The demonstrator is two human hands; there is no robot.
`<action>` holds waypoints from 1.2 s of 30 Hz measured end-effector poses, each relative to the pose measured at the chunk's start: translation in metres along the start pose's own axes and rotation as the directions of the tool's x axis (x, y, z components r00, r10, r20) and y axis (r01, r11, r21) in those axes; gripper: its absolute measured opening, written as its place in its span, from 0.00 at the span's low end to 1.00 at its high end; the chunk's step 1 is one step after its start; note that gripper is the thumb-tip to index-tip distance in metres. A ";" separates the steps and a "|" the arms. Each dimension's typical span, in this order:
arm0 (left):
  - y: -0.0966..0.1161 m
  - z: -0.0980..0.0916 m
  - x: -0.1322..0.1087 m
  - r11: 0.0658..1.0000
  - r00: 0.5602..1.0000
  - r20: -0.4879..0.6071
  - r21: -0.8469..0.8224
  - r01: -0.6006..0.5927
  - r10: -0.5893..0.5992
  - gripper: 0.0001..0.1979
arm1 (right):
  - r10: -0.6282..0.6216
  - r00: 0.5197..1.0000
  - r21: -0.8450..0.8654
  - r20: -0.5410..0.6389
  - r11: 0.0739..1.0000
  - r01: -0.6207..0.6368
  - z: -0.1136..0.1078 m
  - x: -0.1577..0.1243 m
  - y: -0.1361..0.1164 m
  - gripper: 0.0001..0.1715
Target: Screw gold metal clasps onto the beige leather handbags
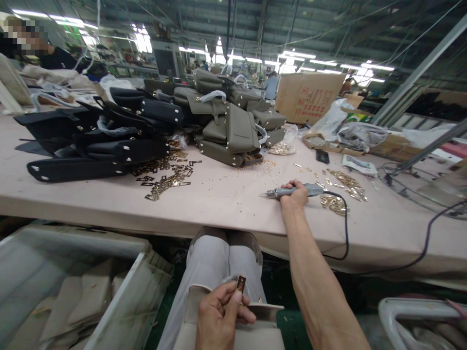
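My right hand (296, 195) is wrapped round a grey electric screwdriver (314, 189) on the table, its bit pointing left and a dark cord trailing from its rear. Low in the view, my left hand (221, 313) pinches a small gold metal plate (240, 284) with holes in it. A cream bag (264, 335) rests on my lap beneath that hand. Gold metal pieces (337, 204) lie in a pile just right of the screwdriver. Further left, a heap of slotted metal plates (164, 182) is spread over the tabletop.
Black bags (98, 150) and olive bags (233, 129) are heaped along the table (219, 209). A cardboard box (308, 97) stands behind. A plastic crate (142, 262) with cream pieces is at lower left, a white-rimmed container (390, 316) at lower right. Another person (58, 58) is at far left.
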State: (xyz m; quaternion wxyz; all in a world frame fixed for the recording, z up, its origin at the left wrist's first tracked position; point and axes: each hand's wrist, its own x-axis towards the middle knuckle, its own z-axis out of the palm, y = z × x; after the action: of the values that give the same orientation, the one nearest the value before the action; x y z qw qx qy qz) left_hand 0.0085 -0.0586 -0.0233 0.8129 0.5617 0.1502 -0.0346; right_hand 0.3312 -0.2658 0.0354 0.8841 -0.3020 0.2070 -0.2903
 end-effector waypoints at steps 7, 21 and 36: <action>0.003 -0.001 -0.001 1.000 1.000 0.003 0.022 0.009 -0.009 0.26 | -0.046 0.999 -0.079 0.026 0.996 0.048 0.002 0.000 0.007 0.19; 0.004 -0.003 -0.004 1.000 1.000 0.015 -0.004 -0.012 0.012 0.25 | -0.064 0.997 -0.032 -0.045 0.998 0.062 0.000 -0.003 0.004 0.15; 0.005 -0.003 -0.006 1.000 1.000 0.023 -0.003 -0.021 0.021 0.25 | -0.093 0.993 -0.036 -0.073 0.995 0.090 0.002 -0.011 -0.001 0.15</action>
State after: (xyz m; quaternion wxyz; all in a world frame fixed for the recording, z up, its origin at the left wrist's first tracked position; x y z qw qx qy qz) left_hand 0.0036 -0.0542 -0.0180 0.8156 0.5617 0.1350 -0.0326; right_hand 0.3238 -0.2586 0.0395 0.8565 -0.3145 0.2305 -0.3381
